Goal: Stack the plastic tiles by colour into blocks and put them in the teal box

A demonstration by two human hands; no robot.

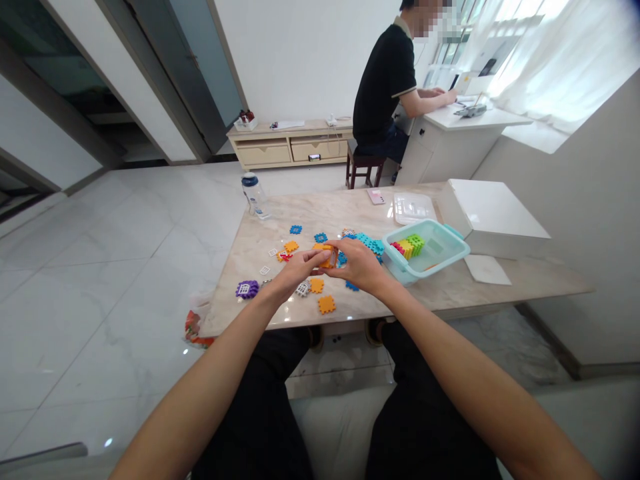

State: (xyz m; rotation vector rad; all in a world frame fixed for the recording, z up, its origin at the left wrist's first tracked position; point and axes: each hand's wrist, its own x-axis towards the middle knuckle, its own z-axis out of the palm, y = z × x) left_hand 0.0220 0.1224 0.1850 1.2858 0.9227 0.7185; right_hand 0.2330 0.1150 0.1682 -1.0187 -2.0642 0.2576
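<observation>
Over the middle of the marble-look table [225, 297], the left hand [301, 265] and right hand [361, 264] are both pinching the same orange interlocking-tile build [327, 260]. Looks like a small boxy thing to me, but the fingers cover too much of it to say which edges are actually clicked together.

If it's a fitting job, as I'd guess, my tip: line up the notches first, brace the build with the left, then press with the right thumb right over the joint, a bit at a time. Squeeze one corner too hard and I reckon the opposite edge pops loose.

Pose-wise it's decent: forearms come in from either side and meet in a V, hands raised a little off the tabletop, left thumb on top, right fingers curled around the far side. Loose orange tiles [327, 305] lie just nearer the body, easy reach for either hand.
</observation>
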